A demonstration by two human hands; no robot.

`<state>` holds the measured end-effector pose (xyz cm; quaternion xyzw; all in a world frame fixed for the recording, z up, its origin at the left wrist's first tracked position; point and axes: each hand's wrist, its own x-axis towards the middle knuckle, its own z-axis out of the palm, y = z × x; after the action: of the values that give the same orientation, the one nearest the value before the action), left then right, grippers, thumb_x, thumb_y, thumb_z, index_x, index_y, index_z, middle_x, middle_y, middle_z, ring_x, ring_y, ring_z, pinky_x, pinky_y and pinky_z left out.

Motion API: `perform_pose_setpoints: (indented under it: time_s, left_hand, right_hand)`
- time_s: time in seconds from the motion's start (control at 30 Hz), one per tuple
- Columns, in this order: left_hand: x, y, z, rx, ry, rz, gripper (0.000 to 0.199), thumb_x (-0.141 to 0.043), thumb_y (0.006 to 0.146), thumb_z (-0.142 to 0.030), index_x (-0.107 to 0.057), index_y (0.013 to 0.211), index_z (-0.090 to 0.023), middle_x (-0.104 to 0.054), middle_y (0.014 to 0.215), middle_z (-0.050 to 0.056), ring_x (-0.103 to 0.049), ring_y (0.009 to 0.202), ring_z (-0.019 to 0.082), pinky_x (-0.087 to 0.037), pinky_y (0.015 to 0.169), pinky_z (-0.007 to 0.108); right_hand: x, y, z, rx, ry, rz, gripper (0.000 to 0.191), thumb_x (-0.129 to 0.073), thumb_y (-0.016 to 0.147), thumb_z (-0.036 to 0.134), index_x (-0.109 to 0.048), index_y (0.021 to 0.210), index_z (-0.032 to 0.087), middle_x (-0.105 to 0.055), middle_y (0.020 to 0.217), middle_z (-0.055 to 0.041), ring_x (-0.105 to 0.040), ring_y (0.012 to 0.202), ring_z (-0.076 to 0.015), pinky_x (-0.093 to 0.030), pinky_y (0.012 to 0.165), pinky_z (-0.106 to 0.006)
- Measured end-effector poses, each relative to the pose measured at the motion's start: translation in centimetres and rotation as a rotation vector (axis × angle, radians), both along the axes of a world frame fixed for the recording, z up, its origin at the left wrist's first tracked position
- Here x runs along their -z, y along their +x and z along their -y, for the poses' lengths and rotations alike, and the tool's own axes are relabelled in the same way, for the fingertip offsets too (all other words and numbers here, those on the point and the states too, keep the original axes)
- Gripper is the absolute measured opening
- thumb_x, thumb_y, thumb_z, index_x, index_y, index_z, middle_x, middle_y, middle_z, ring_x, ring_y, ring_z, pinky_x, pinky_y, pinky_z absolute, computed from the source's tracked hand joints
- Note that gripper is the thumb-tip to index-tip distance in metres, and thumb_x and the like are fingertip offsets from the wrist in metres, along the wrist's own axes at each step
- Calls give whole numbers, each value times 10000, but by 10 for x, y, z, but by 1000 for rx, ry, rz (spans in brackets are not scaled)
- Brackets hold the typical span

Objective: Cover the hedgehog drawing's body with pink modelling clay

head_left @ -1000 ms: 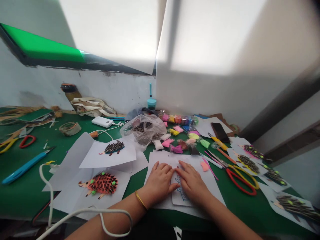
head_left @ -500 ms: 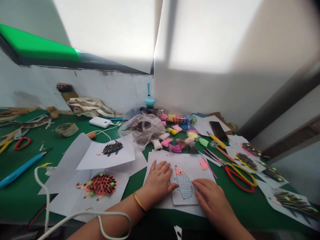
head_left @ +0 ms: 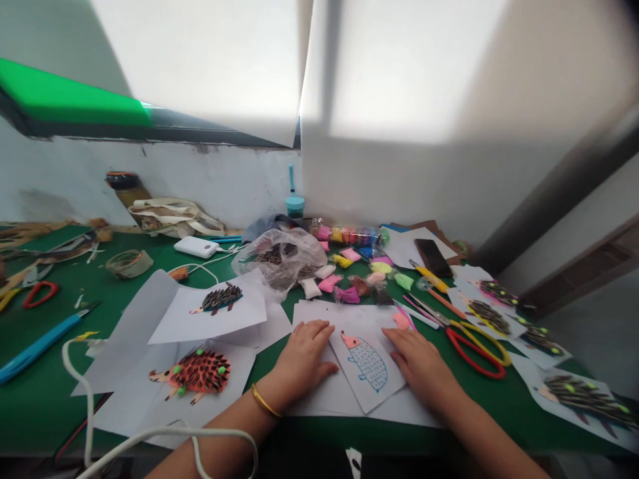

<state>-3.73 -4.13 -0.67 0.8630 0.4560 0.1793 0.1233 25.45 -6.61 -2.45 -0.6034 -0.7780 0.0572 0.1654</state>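
Note:
A small white card (head_left: 370, 392) with a blue-outlined hedgehog and a pink face lies tilted on larger white sheets (head_left: 319, 399). My left hand (head_left: 307, 352), with a gold bangle at the wrist, rests flat on the sheets at the card's left, fingers spread and holding nothing. At the card's right edge lies my right hand (head_left: 419, 359), its fingers extended over the paper. A pink clay piece (head_left: 401, 320) sits on the sheet just above the right fingers.
Hedgehog pictures lie left (head_left: 204, 376) and right (head_left: 574, 392). Red-and-yellow scissors (head_left: 476, 346) are right of the hands. Behind are colourful clay packets (head_left: 347, 295), a plastic bag of seeds (head_left: 282, 259) and a phone (head_left: 433, 257). A white cable (head_left: 164, 431) crosses the left forearm.
The hedgehog card has turned from upright to slanted, its top now toward the left. My right hand has moved up along its right side, and my left thumb has come off the card.

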Motion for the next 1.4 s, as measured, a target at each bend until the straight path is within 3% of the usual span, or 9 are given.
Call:
perform_pose_setpoints:
  time_s: [0.1, 0.17, 0.3, 0.4, 0.63, 0.87, 1.07, 1.23, 1.4]
  left_hand:
    - [-2, -1, 1, 21, 17, 1, 658, -771, 729, -387, -524, 1313, -213, -590, 1301, 97, -480, 1248, 302, -336, 1099, 504]
    - [-4, -1, 1, 24, 29, 11, 643, -773, 728, -390, -534, 1298, -213, -618, 1239, 85, -499, 1201, 289, -372, 1068, 468]
    - [-4, 0, 2, 17, 49, 19, 632, -768, 734, -383, -528, 1298, -232, -629, 1162, 70, -515, 1133, 279, -396, 1027, 454]
    - [-4, 1, 2, 14, 52, 17, 658, -767, 736, -362, -502, 1326, -238, -623, 1138, 68, -524, 1100, 276, -402, 1016, 455]
    - [-8, 0, 1, 22, 18, 19, 612, -787, 722, -348, -554, 1275, -229, -620, 1123, 66, -539, 1061, 268, -415, 998, 443]
    - [-7, 1, 0, 6, 3, 21, 669, -804, 698, -394, -542, 1290, -225, -618, 1143, 78, -541, 1070, 284, -425, 985, 456]
    - [-5, 0, -2, -18, -10, 40, 796, -815, 662, -457, -486, 1350, -232, -565, 1289, 104, -516, 1178, 307, -397, 1036, 476]
    - [-3, -1, -4, 14, -10, 32, 846, -769, 690, -523, -417, 1408, -245, -373, 1518, 96, -441, 1286, 326, -337, 1080, 496]
    - [-3, 2, -3, 15, -19, -6, 708, -674, 804, -444, -390, 1428, -265, -398, 1514, 46, -512, 1166, 302, -336, 1051, 494]
  right_hand:
    - [-9, -4, -2, -6, -3, -22, 358, -445, 921, 320, -629, 1205, 202, -663, 1174, -106, -573, 1120, -278, -445, 965, -454]
    - [-13, -10, 8, -4, -25, -52, 409, -466, 919, 415, -602, 1233, 190, -662, 1149, -118, -584, 1096, -283, -451, 960, -456]
    - [-8, -28, 37, 30, 16, -33, 901, -688, 718, 554, -323, 1478, 234, -513, 1393, -130, -473, 1260, -355, -390, 1018, -522]
    - [0, -41, 48, 37, 52, -1, 1078, -741, 643, 533, -175, 1525, 279, -391, 1497, -129, -402, 1324, -388, -341, 1040, -561]
    - [-3, -30, 33, 57, 5, 2, 951, -678, 713, 381, -191, 1523, 277, -474, 1436, -121, -438, 1311, -359, -316, 1074, -546]
    - [-16, -5, -1, -141, -239, -54, 964, -643, 739, 323, -121, 1544, 236, -263, 1574, -107, -244, 1444, -299, -212, 1170, -502]
    - [-30, -7, -20, -336, -248, -89, 977, -623, 726, 242, -90, 1544, 267, -211, 1596, -64, -133, 1476, -250, -86, 1197, -498]
    - [-30, -6, -17, -235, -207, -49, 963, -646, 730, 312, -135, 1543, 239, -172, 1605, -75, -127, 1476, -263, -121, 1195, -465]
    - [-14, -1, -11, -41, -180, -21, 934, -631, 759, 479, -180, 1533, 216, -306, 1555, -113, -288, 1417, -307, -254, 1128, -493]
